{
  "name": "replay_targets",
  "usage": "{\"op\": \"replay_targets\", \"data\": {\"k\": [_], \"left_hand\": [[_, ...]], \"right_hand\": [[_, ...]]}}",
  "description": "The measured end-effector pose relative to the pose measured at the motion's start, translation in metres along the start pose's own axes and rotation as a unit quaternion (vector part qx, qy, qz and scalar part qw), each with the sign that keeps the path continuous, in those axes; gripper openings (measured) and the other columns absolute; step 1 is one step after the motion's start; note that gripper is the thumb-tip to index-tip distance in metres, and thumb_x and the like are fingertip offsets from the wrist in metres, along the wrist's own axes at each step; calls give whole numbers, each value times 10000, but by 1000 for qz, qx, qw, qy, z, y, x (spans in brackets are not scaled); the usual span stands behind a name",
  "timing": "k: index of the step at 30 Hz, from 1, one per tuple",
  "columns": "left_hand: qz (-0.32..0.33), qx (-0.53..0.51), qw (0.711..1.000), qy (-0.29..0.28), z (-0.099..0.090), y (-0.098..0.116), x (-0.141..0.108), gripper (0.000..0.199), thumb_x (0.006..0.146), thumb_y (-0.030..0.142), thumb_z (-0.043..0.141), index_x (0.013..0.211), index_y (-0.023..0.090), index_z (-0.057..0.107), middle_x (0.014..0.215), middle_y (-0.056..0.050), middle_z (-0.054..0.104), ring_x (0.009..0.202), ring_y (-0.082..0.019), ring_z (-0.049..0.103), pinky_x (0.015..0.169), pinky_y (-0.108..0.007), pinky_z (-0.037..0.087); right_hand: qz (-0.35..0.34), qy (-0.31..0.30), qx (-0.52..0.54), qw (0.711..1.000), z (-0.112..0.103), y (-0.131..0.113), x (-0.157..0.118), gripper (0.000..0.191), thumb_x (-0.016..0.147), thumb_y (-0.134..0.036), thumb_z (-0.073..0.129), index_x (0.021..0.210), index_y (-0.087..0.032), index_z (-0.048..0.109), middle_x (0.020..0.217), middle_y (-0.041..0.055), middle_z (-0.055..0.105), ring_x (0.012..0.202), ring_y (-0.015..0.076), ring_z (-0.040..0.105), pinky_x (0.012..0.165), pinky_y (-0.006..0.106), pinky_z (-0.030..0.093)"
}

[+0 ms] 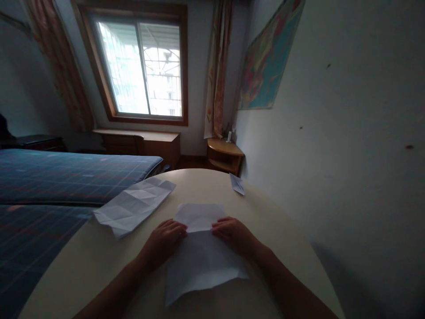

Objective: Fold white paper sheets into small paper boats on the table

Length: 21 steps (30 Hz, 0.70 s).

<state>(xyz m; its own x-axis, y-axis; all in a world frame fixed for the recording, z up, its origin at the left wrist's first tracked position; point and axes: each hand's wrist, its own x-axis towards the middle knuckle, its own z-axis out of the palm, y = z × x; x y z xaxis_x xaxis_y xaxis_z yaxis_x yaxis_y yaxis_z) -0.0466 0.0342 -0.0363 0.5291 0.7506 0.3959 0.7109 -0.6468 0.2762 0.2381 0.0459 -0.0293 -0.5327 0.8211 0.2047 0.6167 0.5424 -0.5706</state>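
Observation:
A sheet of white paper lies before me on the round table, with a crease running across it between my hands. My left hand grips the sheet's left edge at that crease, fingers closed on it. On the opposite edge, my right hand pinches the paper at the same height. The sheet's near end spreads wider and lifts a little at its corners. To the left lies a second white sheet, covered in fold lines. A small folded paper piece rests near the table's far right edge.
The round cream table fills the foreground. A bed with a blue plaid mattress adjoins it on the left, and a white wall rises on the right. Beyond stand a wooden desk and a corner shelf.

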Motion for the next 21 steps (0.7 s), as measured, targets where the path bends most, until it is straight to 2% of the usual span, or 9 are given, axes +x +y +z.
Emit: {"op": "replay_targets", "data": {"k": [6,10,13,15,19,21], "left_hand": [[-135,-58,989,20,-2,5,-3,243,905,426,527,926,239,680,890,-33,744,819,-211,699,783,-311,526],[-163,-122,979,30,-3,8,-1,261,923,420,488,883,229,661,842,-18,742,753,-187,692,725,-278,510],[-176,-173,966,73,-4,9,0,257,916,434,504,876,225,647,832,-11,738,785,-186,701,703,-256,510],[-197,-196,955,104,-5,10,1,274,908,463,514,880,220,638,785,-7,728,744,-183,704,637,-235,506],[-233,-191,937,177,-11,15,2,319,865,507,536,864,203,632,662,5,677,582,-168,647,536,-231,478],[-252,-182,926,215,-14,18,3,346,840,531,549,860,194,625,581,19,622,522,-161,601,516,-240,466]], "right_hand": [[39,24,54,997,-8,4,-3,402,957,-520,461,971,-259,767,926,36,764,819,231,707,761,326,511],[60,71,103,990,-11,6,-3,373,911,-526,541,912,-217,750,871,44,754,777,214,689,732,312,501],[106,130,152,974,-12,6,-1,410,848,-551,617,1032,-191,685,819,44,724,718,195,664,663,295,500],[124,153,203,959,-11,5,1,470,828,-563,629,1103,-183,621,787,34,699,692,191,649,625,291,501],[100,160,299,935,-6,3,3,427,838,-555,620,1039,-178,598,935,72,697,823,212,659,693,309,522],[109,170,313,928,-2,2,4,411,849,-570,594,958,-174,603,887,65,684,751,198,639,629,291,507]]}}
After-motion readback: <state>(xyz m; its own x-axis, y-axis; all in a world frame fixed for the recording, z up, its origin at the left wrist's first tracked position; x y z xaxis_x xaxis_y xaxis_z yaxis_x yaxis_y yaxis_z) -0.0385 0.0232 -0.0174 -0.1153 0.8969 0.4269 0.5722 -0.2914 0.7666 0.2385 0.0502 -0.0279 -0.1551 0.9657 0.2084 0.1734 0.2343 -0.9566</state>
